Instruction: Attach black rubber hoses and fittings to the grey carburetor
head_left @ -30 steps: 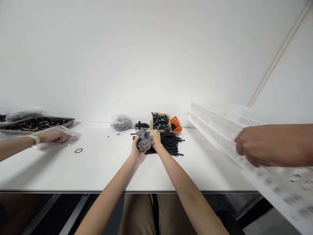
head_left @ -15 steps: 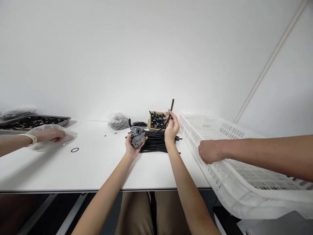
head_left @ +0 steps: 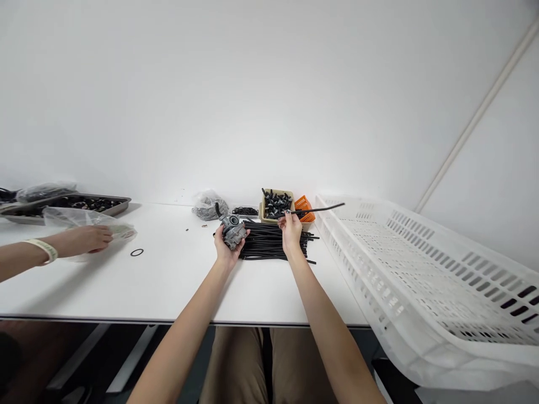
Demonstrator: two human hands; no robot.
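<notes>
1. Left hand (head_left: 226, 255) cups a grey metal body (head_left: 233, 231) from below, fingers curled round it; the right hand (head_left: 290, 231), at its three o'clock (twelve being the wall (head_left: 269, 101)), pinches a black tube (head_left: 325, 209) between fingertips.
2. One palm alone supports the body, so a loosened grip or a knock could drop it on the table (head_left: 177, 286).
3. Because the tube is gripped near one end, it could twist or slip; its long free end, pointing between two and three o'clock, might snag the white crate (head_left: 379, 297).
4. The body looks dull, lumpy and cast, with a round opening facing up and a short, bent black hose (head_left: 218, 209) at its eleven o'clock. The tube is slim and slightly bowed.
5. Just beside, towards four o'clock, lies a bundle of black tubes (head_left: 269, 244); a low wrist could drag it askew.
6. At two o'clock stands a tan bin (head_left: 262, 213) of small parts, an orange basket (head_left: 302, 202) beside it.
7. Well apart, near nine o'clock, a co-worker's hand (head_left: 86, 241) is at a clear bag (head_left: 69, 217).
</notes>
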